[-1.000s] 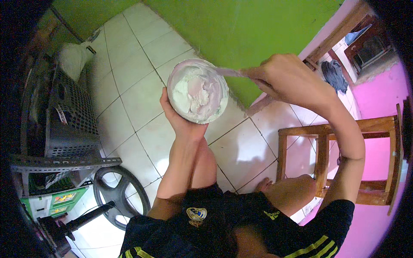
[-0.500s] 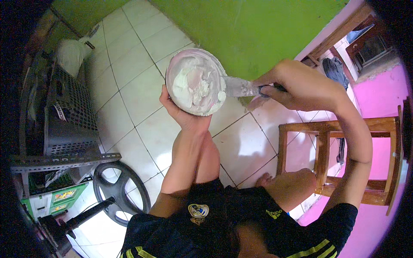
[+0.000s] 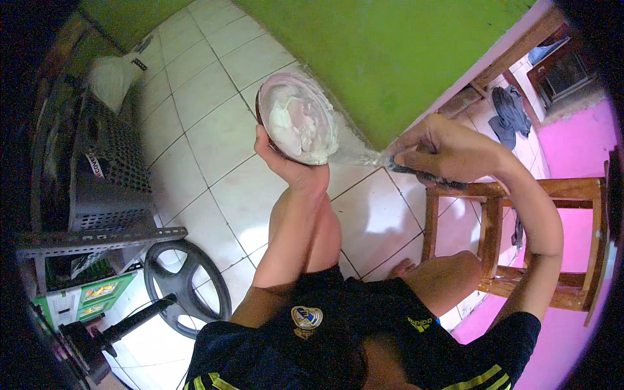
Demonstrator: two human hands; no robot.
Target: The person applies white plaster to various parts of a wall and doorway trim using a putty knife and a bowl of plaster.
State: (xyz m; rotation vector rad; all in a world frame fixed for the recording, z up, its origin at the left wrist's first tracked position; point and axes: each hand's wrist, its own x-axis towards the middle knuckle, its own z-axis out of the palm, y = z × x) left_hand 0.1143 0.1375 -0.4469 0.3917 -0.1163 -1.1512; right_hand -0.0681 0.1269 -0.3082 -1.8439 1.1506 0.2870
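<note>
My left hand (image 3: pixel 294 170) grips a round bowl (image 3: pixel 263 123) from beneath and holds it up, tilted toward the right. Thick white paste (image 3: pixel 300 127) lies inside it and coats its rim. In my right hand (image 3: pixel 448 151) is a putty knife (image 3: pixel 426 175), held by its dark handle. Its whitish blade (image 3: pixel 353 151) reaches left to the bowl's right rim and looks smeared with paste. The blade's far end is blurred, so I cannot tell whether paste sits on it.
A green wall (image 3: pixel 390 58) rises just beyond the bowl, above white floor tiles (image 3: pixel 214 162). On the right stands a wooden stool (image 3: pixel 491 234) by a pink wall. A steering wheel (image 3: pixel 185 286) on a stand and a dark plastic crate (image 3: pixel 110 175) are at left.
The bowl has tipped toward the right and shifted slightly right. My right hand has moved a little down and right and turned, so more of the knife's handle shows.
</note>
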